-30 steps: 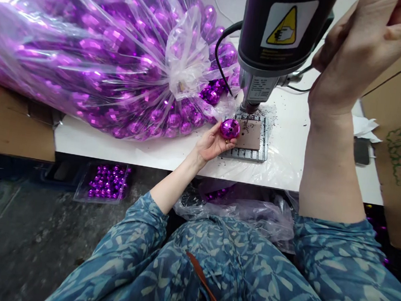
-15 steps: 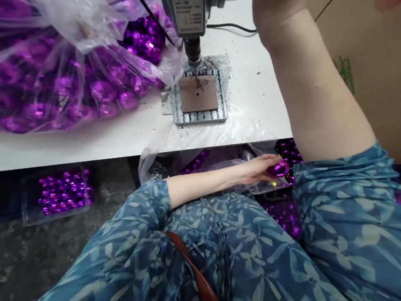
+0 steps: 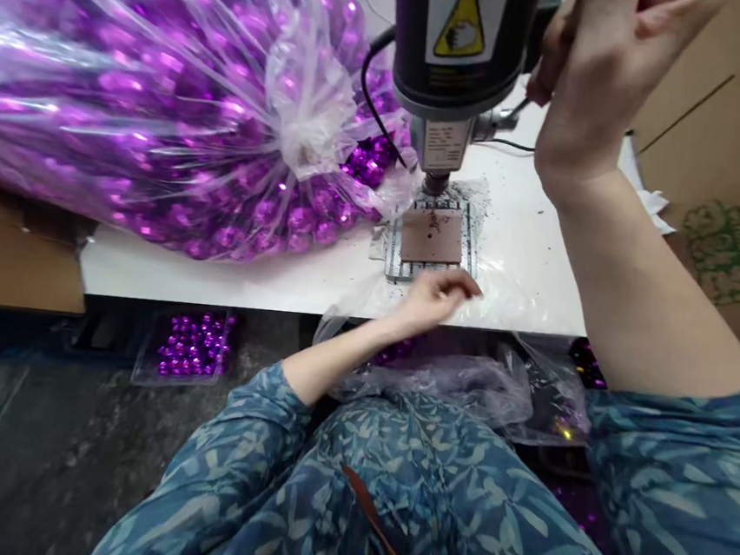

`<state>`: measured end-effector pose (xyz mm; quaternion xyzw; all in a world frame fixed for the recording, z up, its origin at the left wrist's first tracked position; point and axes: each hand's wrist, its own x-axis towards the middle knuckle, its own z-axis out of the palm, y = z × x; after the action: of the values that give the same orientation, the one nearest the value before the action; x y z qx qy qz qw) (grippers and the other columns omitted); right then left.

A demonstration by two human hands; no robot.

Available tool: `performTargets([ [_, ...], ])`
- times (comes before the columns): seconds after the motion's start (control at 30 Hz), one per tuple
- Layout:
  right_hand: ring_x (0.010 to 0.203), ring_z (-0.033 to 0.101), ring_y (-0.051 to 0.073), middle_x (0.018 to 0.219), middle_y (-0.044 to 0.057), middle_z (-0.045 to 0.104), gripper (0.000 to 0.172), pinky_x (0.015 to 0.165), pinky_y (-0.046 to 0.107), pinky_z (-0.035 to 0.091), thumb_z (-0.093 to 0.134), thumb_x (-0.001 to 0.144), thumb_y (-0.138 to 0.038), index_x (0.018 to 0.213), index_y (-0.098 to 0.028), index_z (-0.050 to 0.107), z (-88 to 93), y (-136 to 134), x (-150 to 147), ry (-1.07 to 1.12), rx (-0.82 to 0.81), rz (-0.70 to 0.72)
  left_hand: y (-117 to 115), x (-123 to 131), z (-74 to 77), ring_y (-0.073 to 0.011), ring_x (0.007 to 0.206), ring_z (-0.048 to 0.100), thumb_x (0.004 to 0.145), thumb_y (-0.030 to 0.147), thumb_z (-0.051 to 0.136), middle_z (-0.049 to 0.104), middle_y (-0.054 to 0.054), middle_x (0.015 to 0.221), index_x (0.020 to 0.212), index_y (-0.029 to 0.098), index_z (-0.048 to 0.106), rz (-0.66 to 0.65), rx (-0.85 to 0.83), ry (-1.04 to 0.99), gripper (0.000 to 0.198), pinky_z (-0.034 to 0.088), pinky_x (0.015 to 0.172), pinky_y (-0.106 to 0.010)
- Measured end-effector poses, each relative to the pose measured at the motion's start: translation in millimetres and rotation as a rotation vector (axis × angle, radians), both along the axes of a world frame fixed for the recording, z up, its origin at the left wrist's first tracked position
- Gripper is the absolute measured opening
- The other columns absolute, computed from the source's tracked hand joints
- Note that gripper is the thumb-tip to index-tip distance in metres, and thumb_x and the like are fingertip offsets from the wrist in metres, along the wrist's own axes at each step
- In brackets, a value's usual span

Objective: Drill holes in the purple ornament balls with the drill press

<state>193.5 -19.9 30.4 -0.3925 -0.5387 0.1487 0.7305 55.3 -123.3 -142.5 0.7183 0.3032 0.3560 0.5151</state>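
My right hand [image 3: 602, 82] is raised at the upper right, its fingers closed on the feed handle of a small drill press [image 3: 459, 68]; most of the handle is hidden behind them. My left hand [image 3: 437, 300] hovers over the front edge of the white table, just in front of the drill's base plate. Its fingers are loosely bent with no ball visible in them. On that base plate [image 3: 470, 248] lies a brown square board [image 3: 431, 238] with a small hole and dark shavings. The drill's chuck [image 3: 436, 183] is above the board's back edge.
A large clear bag of shiny purple balls [image 3: 183, 111] fills the table's left side. Below the edge are a plastic-lined bin [image 3: 464, 383] and a clear tub of purple pieces [image 3: 197, 346]. Cardboard boxes [image 3: 734, 164] [image 3: 15, 252] stand on both sides.
My left hand has left the purple ball by the bin below and come up leftward to the table edge. My right hand stays at the drill press. The view has shifted.
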Motion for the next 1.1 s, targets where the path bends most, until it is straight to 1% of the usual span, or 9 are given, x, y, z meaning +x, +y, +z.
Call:
performTargets([
  [0.1,0.048,0.032,-0.004,0.052,-0.005,0.025,0.07,0.053,0.017,0.019,0.054,0.07,-0.077,0.067,-0.016,0.019,2.3,-10.1,-0.9,0.02,0.179,0.024,86.3,-42.9,18.3,-0.025,0.099,0.071,0.085,0.004,0.053,0.077,-0.01,0.097,0.088,0.019,0.071,0.47,0.365,0.301,0.024,0.056,0.098,-0.046],
  [0.17,0.046,0.031,-0.002,0.051,-0.005,0.026,0.074,0.051,0.021,0.017,0.053,0.063,-0.084,0.067,-0.017,0.022,1.5,-10.8,-1.6,0.049,0.211,0.019,143.5,-56.5,20.1,-0.0322,0.119,0.065,0.085,0.001,0.055,0.074,-0.014,0.115,0.099,0.019,0.072,0.626,0.475,0.513,0.028,0.048,0.109,-0.052],
  [0.27,0.045,0.031,-0.001,0.05,-0.004,0.027,0.071,0.05,0.024,0.016,0.054,0.069,-0.082,0.067,-0.017,0.024,-1.2,-7.5,-1.8,0.069,0.212,-0.004,205.2,-58.4,16.5,-0.0388,0.136,0.053,0.083,0.004,0.064,0.065,-0.019,0.134,0.116,0.019,0.07,0.694,0.435,0.786,0.037,0.043,0.114,-0.055],
  [0.4,0.05,0.03,-0.002,0.051,-0.004,0.026,0.071,0.052,0.023,0.02,0.053,0.072,-0.08,0.065,-0.017,0.021,-3.8,-2.5,1.3,0.048,0.203,-0.008,236.0,-55.2,15.9,-0.04,0.131,0.06,0.08,0.007,0.071,0.063,-0.018,0.133,0.118,0.019,0.07,0.65,0.308,0.875,0.039,0.046,0.112,-0.057],
  [0.53,0.051,0.03,-0.002,0.052,-0.003,0.024,0.073,0.054,0.022,0.022,0.052,0.074,-0.08,0.066,-0.016,0.018,-3.8,-0.9,2.5,0.053,0.215,-0.01,238.8,-63.9,20.3,-0.0333,0.122,0.066,0.078,0.007,0.074,0.069,-0.013,0.12,0.1,0.019,0.073,0.626,0.29,0.601,0.026,0.047,0.115,-0.05],
  [0.6,0.05,0.03,-0.002,0.052,-0.004,0.023,0.074,0.054,0.022,0.021,0.053,0.072,-0.081,0.066,-0.016,0.018,-3.4,-1.9,1.7,0.056,0.217,-0.01,234.1,-70.2,22.9,-0.0269,0.114,0.068,0.083,0.013,0.074,0.07,-0.011,0.114,0.103,0.02,0.072,0.615,0.249,0.435,0.021,0.052,0.111,-0.044],
  [0.77,0.045,0.029,-0.002,0.05,-0.005,0.024,0.072,0.052,0.022,0.018,0.053,0.072,-0.081,0.068,-0.017,0.02,-2.0,-5.7,-0.7,0.061,0.22,-0.009,193.4,-83.7,31.0,-0.0164,0.092,0.072,0.097,0.039,0.067,0.075,-0.003,0.103,0.112,0.026,0.066,0.518,-0.162,-0.097,0.02,0.064,0.083,-0.032],
  [0.93,0.043,0.03,-0.001,0.049,-0.006,0.021,0.071,0.052,0.02,0.017,0.057,0.068,-0.08,0.068,-0.017,0.022,0.5,-6.8,-2.2,0.081,0.242,0.024,133.2,-86.1,31.5,-0.0207,0.105,0.075,0.097,0.043,0.069,0.077,-0.008,0.108,0.112,0.021,0.069,0.325,-0.504,-0.276,0.027,0.065,0.092,-0.038],
  [1.1,0.044,0.032,-0.001,0.05,-0.006,0.022,0.071,0.054,0.021,0.017,0.057,0.066,-0.08,0.068,-0.018,0.023,2.5,-9.8,-4.3,0.094,0.237,0.009,100.5,-81.8,13.1,-0.0197,0.104,0.075,0.077,0.034,0.087,0.076,-0.004,0.114,0.116,0.024,0.065,0.22,-0.489,-0.333,0.047,0.064,0.095,-0.039],
])
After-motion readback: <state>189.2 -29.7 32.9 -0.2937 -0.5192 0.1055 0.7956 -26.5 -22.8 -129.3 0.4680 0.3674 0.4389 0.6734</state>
